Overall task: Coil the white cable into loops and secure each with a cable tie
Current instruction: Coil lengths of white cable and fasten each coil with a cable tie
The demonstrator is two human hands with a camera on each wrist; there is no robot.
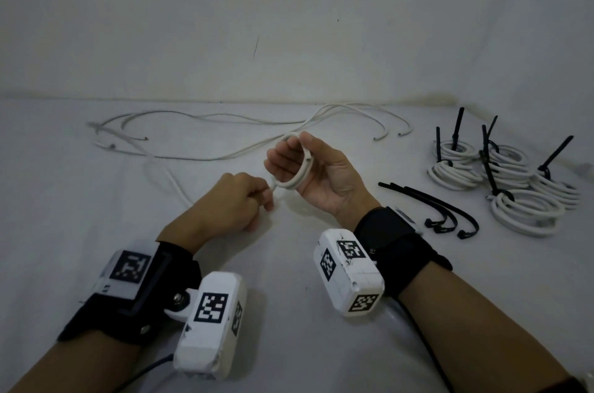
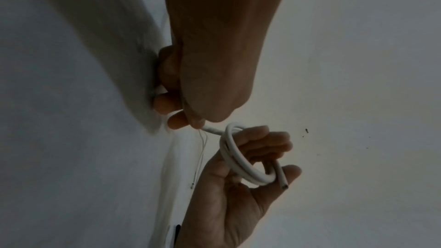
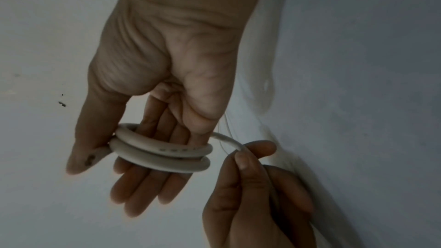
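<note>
A small coil of white cable (image 1: 303, 167) (image 2: 238, 159) (image 3: 162, 156), about two turns, is wound round the fingers of my right hand (image 1: 289, 151) (image 2: 279, 150) (image 3: 105, 180), held palm up above the table. The thumb pins the cut cable end (image 2: 284, 186) against the coil. My left hand (image 1: 257, 196) (image 2: 190, 122) (image 3: 241, 154) pinches the strand leading out of the coil, just left of it. The rest of the white cable (image 1: 199, 158) trails away over the table behind. Three loose black cable ties (image 1: 430, 203) lie right of my right wrist.
Several finished white coils (image 1: 514, 174) with black ties sticking up sit at the right of the white table (image 1: 321, 360). More loose cable lengths (image 1: 225, 118) curve along the back edge by the wall.
</note>
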